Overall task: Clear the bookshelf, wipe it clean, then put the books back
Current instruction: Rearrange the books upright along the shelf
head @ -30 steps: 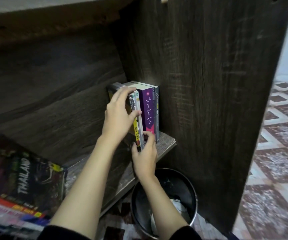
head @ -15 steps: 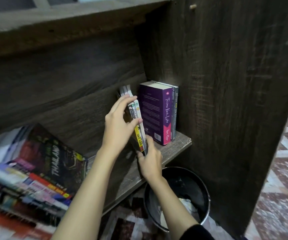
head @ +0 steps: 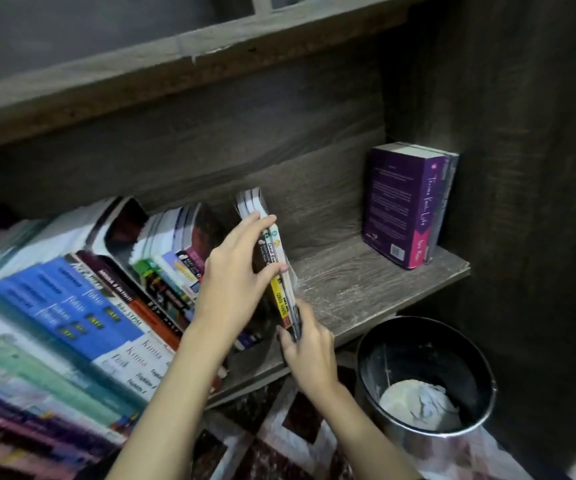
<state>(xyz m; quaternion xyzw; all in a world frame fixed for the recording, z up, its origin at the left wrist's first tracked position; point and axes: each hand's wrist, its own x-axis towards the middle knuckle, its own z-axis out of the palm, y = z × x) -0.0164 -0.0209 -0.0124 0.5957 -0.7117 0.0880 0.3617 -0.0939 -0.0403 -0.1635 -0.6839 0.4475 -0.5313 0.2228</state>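
Head view looks down into a dark wooden bookshelf, where both hands are on a small bundle of thin books [head: 278, 271] standing on the shelf board [head: 366, 282] near its front edge. The left hand [head: 238, 282] grips the upper half, fingers wrapped over the far face and thumb across the spines. The right hand [head: 309, 348] pinches the bottom end, just above the board's edge. The bundle's long axis runs nearly upright, its top tipped a little back and to the left. So the two hands sit one above the other along it, the left high and the right low. Just to its left a leaning row of books [head: 106, 289] slopes the same way. To its right lies a bare stretch of board, then a purple book [head: 401, 209] standing upright against the side panel, well apart from the bundle. Whether the bundle is coming out or going in cannot be told from this. Either way, the open space is to the right, on the right hand's side — a slide across would likely meet nothing until that purple cover. Below the shelf's right end stands a bin [head: 480, 393] holding crumpled paper [head: 418, 400].
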